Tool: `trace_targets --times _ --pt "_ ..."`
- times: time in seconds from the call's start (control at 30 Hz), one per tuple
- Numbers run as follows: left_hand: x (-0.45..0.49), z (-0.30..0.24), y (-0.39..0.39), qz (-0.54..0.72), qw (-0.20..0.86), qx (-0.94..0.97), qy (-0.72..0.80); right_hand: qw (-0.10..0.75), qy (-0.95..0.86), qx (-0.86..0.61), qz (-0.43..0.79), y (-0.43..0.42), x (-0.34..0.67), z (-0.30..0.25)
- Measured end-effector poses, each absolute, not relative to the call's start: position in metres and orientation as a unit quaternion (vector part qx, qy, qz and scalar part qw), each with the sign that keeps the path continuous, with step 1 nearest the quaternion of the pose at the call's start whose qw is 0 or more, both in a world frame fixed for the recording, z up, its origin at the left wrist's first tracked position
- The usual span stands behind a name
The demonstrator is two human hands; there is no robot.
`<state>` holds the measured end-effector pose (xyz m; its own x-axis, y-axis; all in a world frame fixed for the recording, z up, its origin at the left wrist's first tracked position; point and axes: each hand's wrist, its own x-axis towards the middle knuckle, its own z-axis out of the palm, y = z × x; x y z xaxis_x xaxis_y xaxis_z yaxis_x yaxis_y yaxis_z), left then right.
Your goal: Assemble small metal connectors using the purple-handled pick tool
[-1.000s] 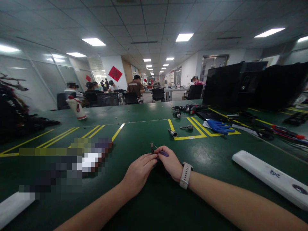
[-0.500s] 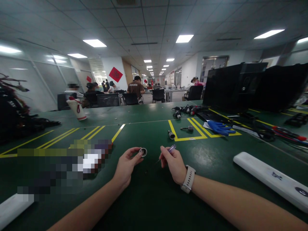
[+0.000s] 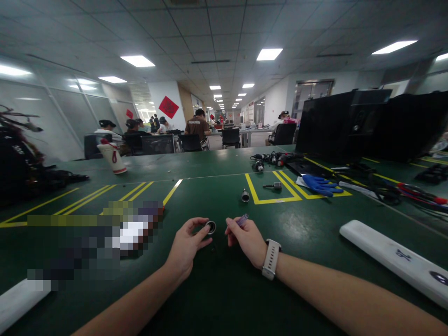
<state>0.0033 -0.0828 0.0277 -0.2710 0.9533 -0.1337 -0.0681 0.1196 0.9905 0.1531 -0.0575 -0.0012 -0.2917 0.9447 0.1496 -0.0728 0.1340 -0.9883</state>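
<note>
Between the thumb and fingers of my left hand (image 3: 187, 245) is a round metal ring-like part (image 3: 211, 227), its dark opening facing me. My right hand (image 3: 248, 240) is closed around a small screwdriver (image 3: 242, 220) with a clear purplish handle; its shaft is hard to see now. The two hands are close together above the green table, a narrow gap between them. A tiny dark piece (image 3: 213, 249) lies below the ring. Beyond my hands, a metal cylinder (image 3: 245, 196) rests by the yellow tape, and a part with a thin shaft (image 3: 273, 186) lies inside the taped outline.
Dark connectors with cables (image 3: 269, 161) lie farther back. To the right are a blue glove (image 3: 320, 185), a long white case (image 3: 392, 256) and black monitors (image 3: 343, 126). A cup (image 3: 112, 156) stands at the far left. Several people sit in the background.
My right hand with the screwdriver has moved left, closer to the ring. The ring has shifted slightly right and down. The metal cylinder by the tape has turned and shifted a little left.
</note>
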Motion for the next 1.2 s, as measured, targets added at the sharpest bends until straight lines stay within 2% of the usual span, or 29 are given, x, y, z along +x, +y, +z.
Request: trace_targets --times 0.47,0.83,1.2 --pt "0.002 0.025 -0.083 0.535 0.488 0.376 0.578 0.442 -0.620 -0.352 0.545 -0.057 0.150 -0.005" --pt "-0.005 0.015 -0.075 0.562 0.525 0.363 0.526 0.425 -0.669 -0.361 0.492 -0.066 0.149 0.007" --pt "-0.006 0.023 -0.070 0.602 0.540 0.298 0.507 0.455 -0.647 -0.378 0.481 -0.060 0.148 -0.003"
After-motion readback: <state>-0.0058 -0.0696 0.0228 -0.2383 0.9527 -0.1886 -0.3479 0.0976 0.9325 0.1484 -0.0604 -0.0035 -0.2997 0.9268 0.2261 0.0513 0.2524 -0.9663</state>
